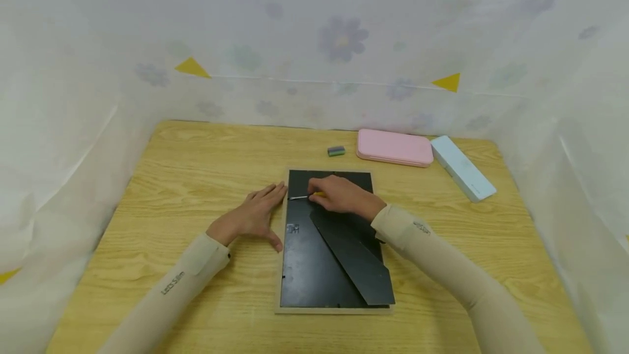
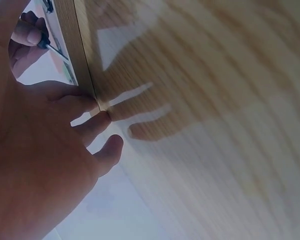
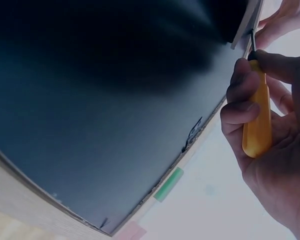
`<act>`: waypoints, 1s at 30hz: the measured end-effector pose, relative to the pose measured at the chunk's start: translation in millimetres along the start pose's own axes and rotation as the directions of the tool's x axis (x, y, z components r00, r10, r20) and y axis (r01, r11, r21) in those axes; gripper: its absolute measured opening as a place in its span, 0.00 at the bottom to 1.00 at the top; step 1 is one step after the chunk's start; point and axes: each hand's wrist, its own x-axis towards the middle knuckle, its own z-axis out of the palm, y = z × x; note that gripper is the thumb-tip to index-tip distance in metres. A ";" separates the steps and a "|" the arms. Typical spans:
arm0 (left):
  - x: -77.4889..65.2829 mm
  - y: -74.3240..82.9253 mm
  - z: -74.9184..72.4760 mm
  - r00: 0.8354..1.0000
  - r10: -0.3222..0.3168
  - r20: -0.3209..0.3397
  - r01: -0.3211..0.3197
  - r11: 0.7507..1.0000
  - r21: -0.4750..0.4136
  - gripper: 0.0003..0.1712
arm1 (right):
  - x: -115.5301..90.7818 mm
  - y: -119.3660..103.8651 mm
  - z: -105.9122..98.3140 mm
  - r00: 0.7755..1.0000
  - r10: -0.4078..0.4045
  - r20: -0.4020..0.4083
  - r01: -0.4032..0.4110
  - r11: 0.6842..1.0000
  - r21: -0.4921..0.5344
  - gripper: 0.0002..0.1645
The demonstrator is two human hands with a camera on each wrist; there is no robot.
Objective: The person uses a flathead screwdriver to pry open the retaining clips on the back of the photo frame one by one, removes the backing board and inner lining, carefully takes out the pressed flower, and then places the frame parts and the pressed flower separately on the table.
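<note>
A picture frame with a black back (image 1: 307,272) and a pale wooden rim lies face down on the table. My right hand (image 1: 341,195) grips a small screwdriver (image 3: 259,120) by its yellow handle over the upper part of the frame. The metal shaft points left, its tip at the frame's left inner edge. With fingers straight and spread, my left hand (image 1: 255,214) rests against the outside of the left rim. The frame's black stand leg (image 1: 356,261) slants across the lower right of the back. A small metal hanger (image 1: 292,229) sits near the left rim.
Behind the frame are a small grey-green block (image 1: 336,151), a closed pink case (image 1: 395,147) and a light blue box (image 1: 463,169) at the right. The wooden table (image 1: 196,163) is bordered by pale, flower-printed sheeting (image 1: 295,26) at the back and sides.
</note>
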 end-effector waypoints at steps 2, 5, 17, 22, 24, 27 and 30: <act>0.5 0.4 -0.4 1.000 0.006 -0.001 -0.006 1.000 0.005 0.83 | -2.0 0.7 0.5 1.000 0.006 -0.006 -0.006 1.000 0.000 0.09; 1.3 0.0 -0.8 1.000 0.011 -0.003 -0.011 1.000 0.019 0.83 | -3.6 1.0 1.1 1.000 0.003 -0.016 -0.003 1.000 0.010 0.09; 1.4 -0.1 -0.9 1.000 -0.002 0.019 0.002 1.000 0.016 0.83 | 2.3 -1.6 2.4 1.000 -0.006 -0.026 0.006 1.000 -0.008 0.07; 1.6 0.9 -0.7 1.000 0.003 0.011 -0.003 1.000 0.001 0.83 | 8.4 -8.1 -3.7 1.000 -0.014 -0.012 0.013 0.995 -0.100 0.06; 1.6 0.8 -0.4 1.000 0.001 0.012 -0.001 1.000 0.003 0.83 | 11.1 -13.2 -7.4 1.000 -0.017 0.000 0.017 0.989 -0.148 0.06; 1.7 0.4 0.5 1.000 0.002 0.012 -0.002 1.000 0.012 0.83 | 14.3 -23.8 -14.5 1.000 -0.023 0.018 0.026 0.976 -0.218 0.07; 2.4 0.1 1.7 1.000 0.008 0.006 -0.008 1.000 0.019 0.83 | 17.1 -34.9 -21.4 0.999 -0.025 0.025 0.031 0.957 -0.290 0.06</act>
